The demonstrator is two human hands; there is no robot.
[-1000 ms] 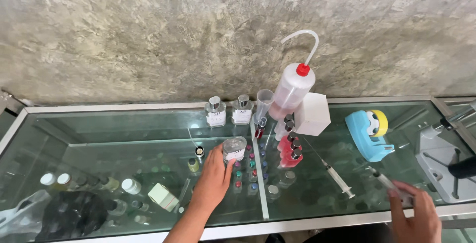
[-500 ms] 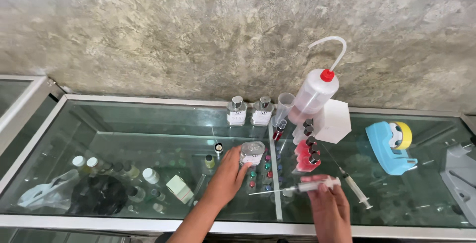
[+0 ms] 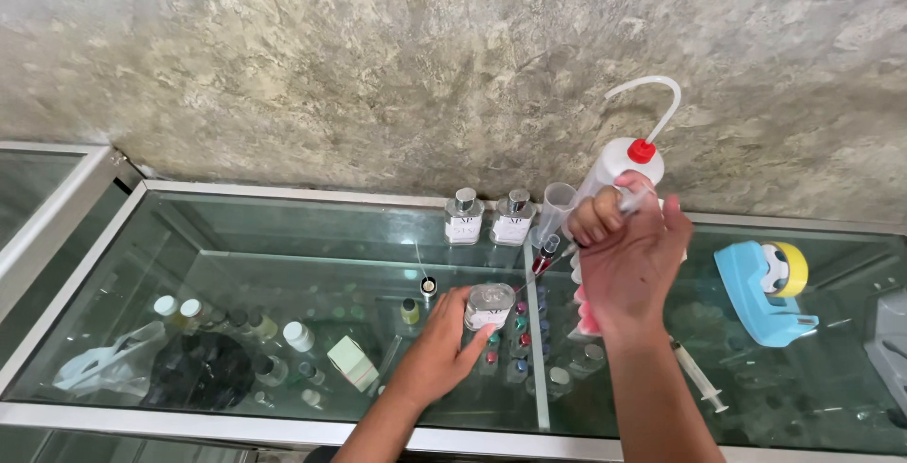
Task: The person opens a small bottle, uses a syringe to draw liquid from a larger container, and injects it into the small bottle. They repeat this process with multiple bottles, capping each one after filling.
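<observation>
a rough grey stone wall point(image 3: 378, 57) is seen along the back edge, and below it a long glass counter point(image 3: 283, 236) in a metal frame, whose front rail point(image 3: 189, 422) is cut by the lower edge of the view. open glass is left at the far left and between the two forearms; the middle is crowded. a white wash bottle point(image 3: 619, 162) with a red cap and bent spout is stood against the wall, just behind the right hand point(image 3: 628, 260), which is raised above the counter and clenched around a syringe point(image 3: 631, 200), its tip pointed down-left toward a small red vial point(image 3: 546, 255). a blue tape dispenser point(image 3: 761, 283) is set well apart at the right. the left hand point(image 3: 444, 350) is rested on the glass with fingers closed about a clear square bottle point(image 3: 489, 305), near the centre divider. two capped square bottles point(image 3: 488, 219) are lined up by the wall. a second syringe point(image 3: 699, 378) is laid flat near the front right.
</observation>
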